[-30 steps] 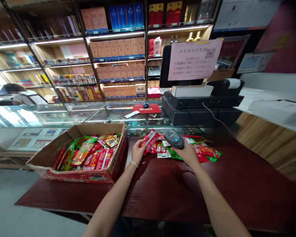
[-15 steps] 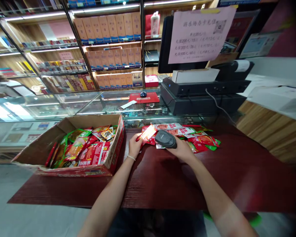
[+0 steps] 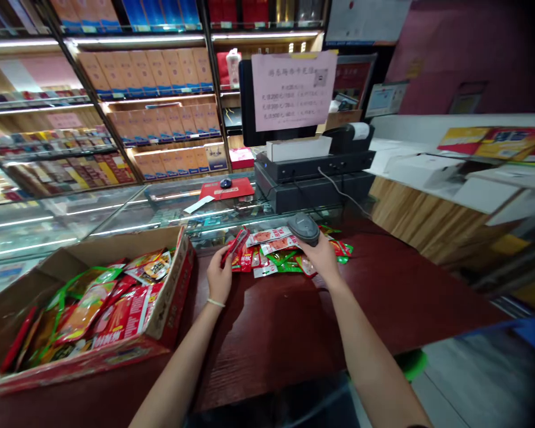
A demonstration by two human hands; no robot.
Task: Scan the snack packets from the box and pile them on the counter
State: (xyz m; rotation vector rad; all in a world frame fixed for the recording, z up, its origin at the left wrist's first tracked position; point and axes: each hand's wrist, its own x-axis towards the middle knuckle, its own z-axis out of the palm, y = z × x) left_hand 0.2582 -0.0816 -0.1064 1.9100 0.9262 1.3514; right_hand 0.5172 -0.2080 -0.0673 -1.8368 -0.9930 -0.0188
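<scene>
My left hand (image 3: 219,274) pinches a slim red snack packet (image 3: 234,246), held edge-on above the dark red table (image 3: 294,321). My right hand (image 3: 321,257) grips a dark grey barcode scanner (image 3: 303,228), its head above a pile of red and green snack packets (image 3: 280,252) lying on the table between both hands. A cardboard box (image 3: 169,297) full of similar packets sits to the left of my left hand.
A black cash register (image 3: 314,172) with a monitor and pink paper notice (image 3: 292,89) stands behind the pile. A glass counter (image 3: 116,211) holds a red mouse pad (image 3: 225,189) and mouse. Lit shelves of boxed goods (image 3: 151,95) fill the back wall.
The view has swung to the right, so the box now sits lower left. The scanner has lifted away from the packet toward the pile, and the packet has turned edge-on in my left hand.
</scene>
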